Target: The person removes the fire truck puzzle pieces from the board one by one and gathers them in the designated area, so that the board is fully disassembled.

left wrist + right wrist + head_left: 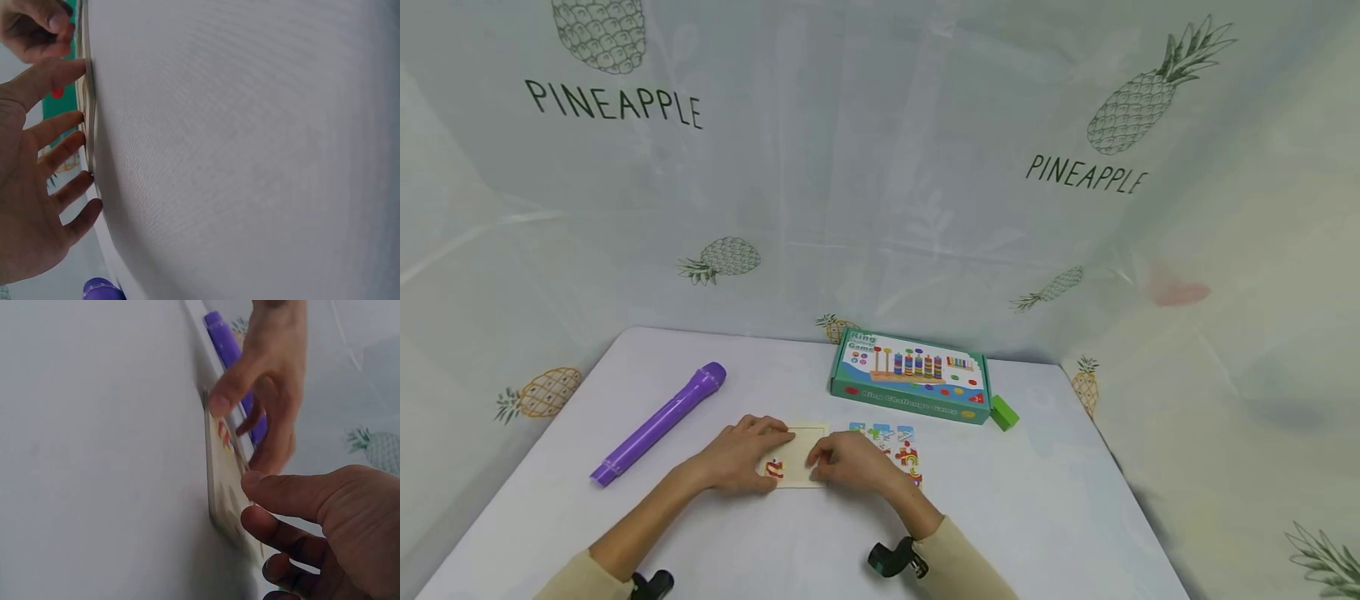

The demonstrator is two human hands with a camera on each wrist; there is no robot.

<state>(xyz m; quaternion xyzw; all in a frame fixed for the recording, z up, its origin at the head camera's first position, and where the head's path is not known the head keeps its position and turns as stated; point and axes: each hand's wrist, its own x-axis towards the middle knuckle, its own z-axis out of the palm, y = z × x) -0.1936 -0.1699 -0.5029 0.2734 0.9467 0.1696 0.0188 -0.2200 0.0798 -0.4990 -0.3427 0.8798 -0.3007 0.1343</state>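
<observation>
A shallow cream wooden puzzle board (797,450) lies flat on the table between both hands. One red and yellow printed puzzle piece (774,469) sits in its lower left corner. My left hand (741,454) is spread along the board's left side, its thumb near the bottom corner and fingers fairly straight in the left wrist view. Over the board's right part is my right hand (853,462), thumb and index finger close together; whether something thin is between them cannot be told. Partly behind that hand, several colourful puzzle pieces (907,455) with letters lie on the table.
A green ring game box (910,375) stands at the back, a bright green block (1003,413) by its right corner. A long purple tube (658,425) lies on the left. The white table (1037,500) meets a pineapple-print curtain (880,167) behind.
</observation>
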